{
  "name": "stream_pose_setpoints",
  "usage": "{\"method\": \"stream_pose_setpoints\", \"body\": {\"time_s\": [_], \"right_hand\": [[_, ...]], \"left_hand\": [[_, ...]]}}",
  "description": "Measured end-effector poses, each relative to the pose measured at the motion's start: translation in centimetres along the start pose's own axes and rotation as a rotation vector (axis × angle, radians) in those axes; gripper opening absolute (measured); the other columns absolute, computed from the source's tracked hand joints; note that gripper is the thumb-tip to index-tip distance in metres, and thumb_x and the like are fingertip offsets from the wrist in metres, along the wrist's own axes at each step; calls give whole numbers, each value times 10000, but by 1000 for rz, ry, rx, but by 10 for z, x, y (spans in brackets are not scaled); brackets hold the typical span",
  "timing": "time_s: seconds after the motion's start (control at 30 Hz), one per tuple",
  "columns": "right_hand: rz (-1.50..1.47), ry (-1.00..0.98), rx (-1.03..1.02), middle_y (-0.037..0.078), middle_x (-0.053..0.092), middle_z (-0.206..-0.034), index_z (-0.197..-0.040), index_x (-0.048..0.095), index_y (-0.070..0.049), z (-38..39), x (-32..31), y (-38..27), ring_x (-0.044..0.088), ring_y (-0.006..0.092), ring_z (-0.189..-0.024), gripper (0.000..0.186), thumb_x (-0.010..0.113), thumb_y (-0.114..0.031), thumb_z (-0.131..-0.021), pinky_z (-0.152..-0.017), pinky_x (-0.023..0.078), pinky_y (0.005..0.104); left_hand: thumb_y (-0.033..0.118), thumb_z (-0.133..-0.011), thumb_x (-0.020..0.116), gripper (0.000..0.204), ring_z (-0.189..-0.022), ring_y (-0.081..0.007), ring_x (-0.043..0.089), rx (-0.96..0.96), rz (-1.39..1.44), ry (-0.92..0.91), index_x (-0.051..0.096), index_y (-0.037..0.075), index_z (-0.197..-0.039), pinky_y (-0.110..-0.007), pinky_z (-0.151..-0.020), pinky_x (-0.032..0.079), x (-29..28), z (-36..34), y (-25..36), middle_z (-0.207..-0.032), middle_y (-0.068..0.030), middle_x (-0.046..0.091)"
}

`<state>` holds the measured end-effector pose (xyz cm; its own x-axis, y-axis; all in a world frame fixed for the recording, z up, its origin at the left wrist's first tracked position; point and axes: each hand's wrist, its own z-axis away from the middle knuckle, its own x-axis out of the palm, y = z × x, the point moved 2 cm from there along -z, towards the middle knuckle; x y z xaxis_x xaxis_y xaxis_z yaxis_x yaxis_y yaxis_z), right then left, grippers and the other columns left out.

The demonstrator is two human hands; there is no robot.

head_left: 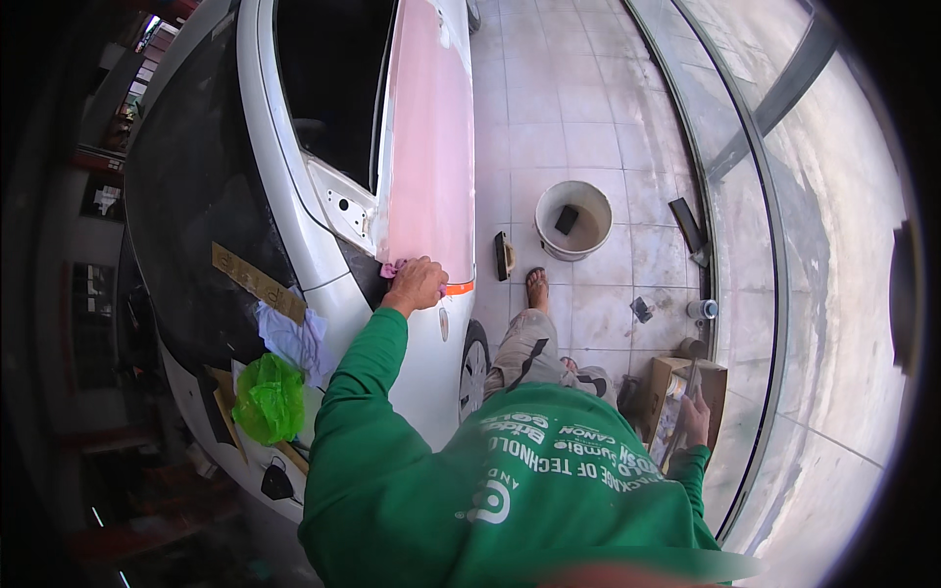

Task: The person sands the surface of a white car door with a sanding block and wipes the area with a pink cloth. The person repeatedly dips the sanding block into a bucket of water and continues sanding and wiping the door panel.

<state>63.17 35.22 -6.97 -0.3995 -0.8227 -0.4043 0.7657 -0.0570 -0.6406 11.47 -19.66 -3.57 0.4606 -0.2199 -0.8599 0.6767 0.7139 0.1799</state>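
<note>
My left hand (419,284) is closed on a crumpled pink cloth (391,269), pressed at the near end of the car door (428,147). The door's upper surface is coated in matte pink, and an orange strip (459,289) shows just right of my fingers. At the lower right, my right hand (694,419) is closed round a long, thin grey tool (676,446), whose exact kind I cannot make out. That hand is over a cardboard box (714,384) with assorted items inside.
On the tiled floor stand a white bucket (600,245) with a dark block inside and a sanding block (505,257). A can (702,310) sits by the glass wall (750,147). A green plastic bag (268,400) and white cloth (294,341) lie on the car's bonnet.
</note>
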Motion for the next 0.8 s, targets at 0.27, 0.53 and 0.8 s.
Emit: {"method": "stream_pose_setpoints", "body": {"time_s": [0.27, 0.53, 0.8], "right_hand": [[483, -278, 86, 290, 563, -1482, -1510, 481, 61, 97, 7, 194, 563, 343, -1389, 941, 829, -401, -768, -1140, 443, 358], [371, -307, 134, 287, 552, -1494, -1524, 398, 134, 129, 22, 199, 562, 326, -1386, 957, 817, -346, -811, -1147, 432, 351], [710, -260, -168, 279, 626, -1409, -1547, 404, 86, 182, 29, 96, 648, 285, -1267, 943, 832, -333, -819, -1081, 475, 334]], "left_hand": [[119, -798, 762, 166, -1019, -280, 628, -77, 175, 543, 728, 108, -960, -443, -958, 473, -86, 158, 100, -1017, -34, 686], [95, -742, 781, 231, -1057, -288, 636, -205, 271, 791, 731, 100, -968, -445, -969, 469, -23, 296, 127, -1081, -59, 701], [107, -751, 790, 291, -1064, -271, 657, -104, 406, 953, 711, 128, -1031, -524, -1156, 418, 72, 376, 152, -1064, -37, 696]]}}
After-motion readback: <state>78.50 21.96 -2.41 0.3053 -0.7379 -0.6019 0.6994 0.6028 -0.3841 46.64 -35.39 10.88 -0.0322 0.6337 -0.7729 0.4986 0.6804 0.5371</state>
